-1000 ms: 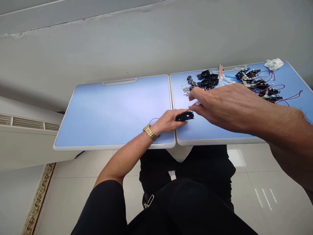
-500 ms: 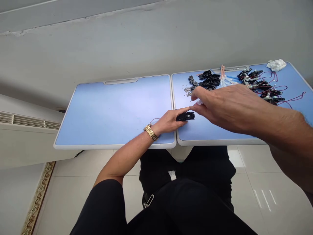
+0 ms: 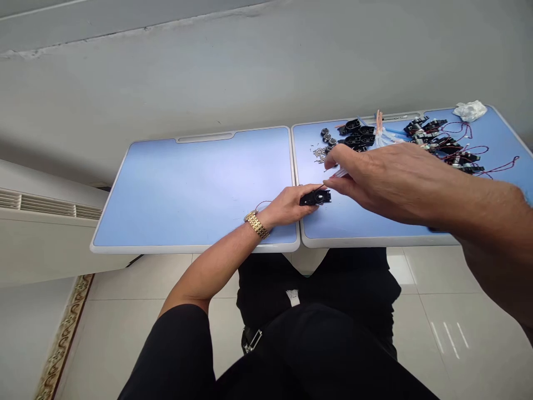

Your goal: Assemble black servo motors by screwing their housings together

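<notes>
My left hand (image 3: 286, 206) rests at the seam of the blue folding table (image 3: 200, 189) and grips a small black plastic housing (image 3: 315, 197), with a thin red wire (image 3: 262, 204) looping behind it. My right hand (image 3: 375, 180) hovers just to the right, pinching what looks like a small screwdriver (image 3: 339, 174) with a pale translucent handle. Its thin dark shaft reaches toward the housing, and the tip is hard to make out. Part of the housing is hidden by my left fingers.
Beyond my right hand lie tiny screws (image 3: 319, 154), black housings (image 3: 353, 133), a pale wire bundle (image 3: 381, 136), wired motors (image 3: 441, 136) and crumpled white tissue (image 3: 469, 111). A wall heater (image 3: 50, 208) stands left; tiled floor lies below.
My right hand and the tool have shifted only slightly near the housing. The housing stays in my left hand, and the view has moved a little.
</notes>
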`<action>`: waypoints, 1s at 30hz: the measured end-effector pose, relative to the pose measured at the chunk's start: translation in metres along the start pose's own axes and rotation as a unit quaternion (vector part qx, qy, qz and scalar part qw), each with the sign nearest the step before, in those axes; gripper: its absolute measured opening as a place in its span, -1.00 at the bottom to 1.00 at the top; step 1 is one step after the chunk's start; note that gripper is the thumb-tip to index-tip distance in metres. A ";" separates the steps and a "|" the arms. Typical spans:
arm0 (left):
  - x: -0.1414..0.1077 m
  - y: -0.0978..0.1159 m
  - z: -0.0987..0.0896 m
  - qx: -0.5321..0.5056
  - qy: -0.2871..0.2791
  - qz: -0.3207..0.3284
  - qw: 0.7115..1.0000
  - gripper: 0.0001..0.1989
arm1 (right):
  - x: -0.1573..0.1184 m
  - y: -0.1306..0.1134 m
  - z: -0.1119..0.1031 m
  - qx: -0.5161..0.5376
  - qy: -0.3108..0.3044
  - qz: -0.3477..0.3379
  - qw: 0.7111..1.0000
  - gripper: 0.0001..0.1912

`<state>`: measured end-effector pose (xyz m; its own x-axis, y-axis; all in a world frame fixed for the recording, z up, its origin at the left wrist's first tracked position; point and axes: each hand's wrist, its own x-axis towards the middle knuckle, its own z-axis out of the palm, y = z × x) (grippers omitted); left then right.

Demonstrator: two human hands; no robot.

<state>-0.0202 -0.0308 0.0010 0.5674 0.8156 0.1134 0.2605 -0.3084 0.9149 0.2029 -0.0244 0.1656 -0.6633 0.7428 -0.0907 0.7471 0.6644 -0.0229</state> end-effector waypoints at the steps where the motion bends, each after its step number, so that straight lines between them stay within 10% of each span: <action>1: 0.000 0.001 0.000 -0.004 -0.001 0.003 1.000 -0.51 | 0.000 0.000 -0.001 0.018 -0.008 -0.011 1.000 -0.68; 30: 0.000 0.001 0.000 -0.026 -0.007 -0.005 1.000 -0.55 | 0.008 0.000 0.003 -0.016 0.003 0.083 0.996 -0.51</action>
<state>-0.0198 -0.0310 0.0016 0.5761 0.8115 0.0981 0.2259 -0.2734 0.9350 0.1979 -0.0190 0.1624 -0.5313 0.8429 -0.0849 0.8446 0.5348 0.0238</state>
